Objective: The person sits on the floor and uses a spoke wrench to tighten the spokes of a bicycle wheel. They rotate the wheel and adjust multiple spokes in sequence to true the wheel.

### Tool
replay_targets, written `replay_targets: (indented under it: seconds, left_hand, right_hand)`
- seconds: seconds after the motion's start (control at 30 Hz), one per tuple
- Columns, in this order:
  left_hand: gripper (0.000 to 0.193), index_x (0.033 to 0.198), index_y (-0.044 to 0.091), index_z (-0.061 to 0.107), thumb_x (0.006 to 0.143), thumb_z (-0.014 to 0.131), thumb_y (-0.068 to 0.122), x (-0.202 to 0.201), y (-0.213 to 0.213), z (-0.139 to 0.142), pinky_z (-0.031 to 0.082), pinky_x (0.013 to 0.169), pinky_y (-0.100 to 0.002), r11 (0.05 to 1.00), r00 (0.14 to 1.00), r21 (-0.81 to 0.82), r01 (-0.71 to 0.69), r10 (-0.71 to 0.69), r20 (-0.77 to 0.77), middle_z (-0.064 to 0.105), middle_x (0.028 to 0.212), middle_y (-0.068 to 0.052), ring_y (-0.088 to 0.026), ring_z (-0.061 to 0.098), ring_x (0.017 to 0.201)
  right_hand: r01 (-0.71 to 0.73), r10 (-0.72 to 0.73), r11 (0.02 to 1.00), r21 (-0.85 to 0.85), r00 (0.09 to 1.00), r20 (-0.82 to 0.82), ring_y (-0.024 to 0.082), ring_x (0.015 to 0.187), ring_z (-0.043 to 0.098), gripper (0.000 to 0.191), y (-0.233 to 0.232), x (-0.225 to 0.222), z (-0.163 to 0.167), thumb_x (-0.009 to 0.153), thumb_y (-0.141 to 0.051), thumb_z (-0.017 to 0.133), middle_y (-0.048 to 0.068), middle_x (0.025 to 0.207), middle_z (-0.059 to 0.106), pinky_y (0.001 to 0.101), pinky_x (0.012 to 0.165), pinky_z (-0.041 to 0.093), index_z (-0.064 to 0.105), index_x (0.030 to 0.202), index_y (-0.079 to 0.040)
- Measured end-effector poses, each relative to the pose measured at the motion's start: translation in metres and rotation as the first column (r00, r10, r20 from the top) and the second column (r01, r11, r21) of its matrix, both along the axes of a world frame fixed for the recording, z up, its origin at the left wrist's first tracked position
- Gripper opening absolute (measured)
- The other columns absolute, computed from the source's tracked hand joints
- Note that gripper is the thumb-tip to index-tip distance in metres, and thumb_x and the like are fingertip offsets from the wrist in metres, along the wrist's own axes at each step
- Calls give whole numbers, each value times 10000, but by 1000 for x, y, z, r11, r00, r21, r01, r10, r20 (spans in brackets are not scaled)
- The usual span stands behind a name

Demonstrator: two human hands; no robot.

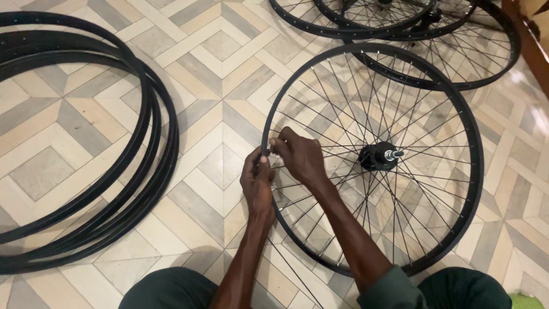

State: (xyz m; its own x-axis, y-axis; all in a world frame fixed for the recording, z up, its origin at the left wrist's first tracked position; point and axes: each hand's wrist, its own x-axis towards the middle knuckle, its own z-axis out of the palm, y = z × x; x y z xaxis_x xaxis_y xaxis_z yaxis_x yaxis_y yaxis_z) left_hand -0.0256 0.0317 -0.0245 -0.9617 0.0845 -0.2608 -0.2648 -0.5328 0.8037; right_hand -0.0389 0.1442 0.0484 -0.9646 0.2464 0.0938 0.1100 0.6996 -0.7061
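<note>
Flat on the patterned tile floor (217, 68), a black spoked bicycle wheel (457, 103), hub (377, 155) and axle pointing up. Both hands at the rim's left edge: left hand (257, 183) closed on the rim from outside, right hand (300, 157) reaching in from the spoke side, fingertips pinched on something small at the rim — too small to tell what. Probably light and stiff at the rim, yet springy and easily bent through the thin spokes (343, 114) — best gripped at rim or hub. More wheels (492, 63) beyond; bare rims (137, 166) stacked well apart on the left.
</note>
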Motion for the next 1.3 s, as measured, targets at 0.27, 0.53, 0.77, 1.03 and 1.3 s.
replay_targets:
  seconds: [0.27, 0.53, 0.77, 1.03, 1.3]
  left_hand:
    - [327, 1277, 82, 637, 1002, 620, 259, 2, -4, 6, 577, 829, -325, 1000, 1000, 29, 10, -10, 9, 662, 1117, -18, -129, 633, 980]
    - [401, 1319, 79, 541, 966, 650, 234, 2, -5, 20, 611, 822, -347, 997, 998, 52, 55, -55, -4, 634, 1212, -69, -155, 652, 1037]
    - [475, 1312, 32, 546, 924, 708, 254, -1, -9, 27, 597, 779, -369, 976, 969, 35, 216, -219, 118, 669, 1173, -165, -239, 681, 927]
    - [369, 1205, -11, 477, 872, 636, -24, 4, -2, 35, 621, 946, -400, 955, 961, 116, 274, -267, -74, 670, 1271, -269, -316, 711, 1120]
    - [467, 1182, 2, 426, 767, 548, -175, 10, -32, 89, 634, 907, -441, 977, 988, 151, 151, -152, -3, 657, 1241, -312, -358, 714, 1128]
  right_hand:
    - [-212, 211, 977, 19, 958, -196, 226, 709, 706, 197, 16, 8, -19, 862, -236, 741, 102, 866, 685, 365, 595, 552, 667, 896, -56]
    - [-228, 365, 877, 422, 888, -279, 319, 730, 630, 174, 22, 17, -15, 832, -81, 776, 122, 839, 618, 437, 627, 478, 629, 917, -44]
    - [-264, 395, 873, 409, 876, -277, 305, 776, 655, 202, 18, 26, 3, 860, -138, 769, 111, 863, 660, 440, 702, 516, 635, 956, -22]
    - [58, -171, 964, -259, 882, -438, 205, 1025, 642, 168, 44, 152, 13, 993, -76, 576, 111, 1118, 653, 345, 915, 519, 640, 1118, 16]
    - [567, -729, 684, -459, 543, -417, 137, 888, 588, 207, 99, 259, -3, 1103, -192, 560, 55, 949, 660, 283, 838, 486, 613, 1013, -13]
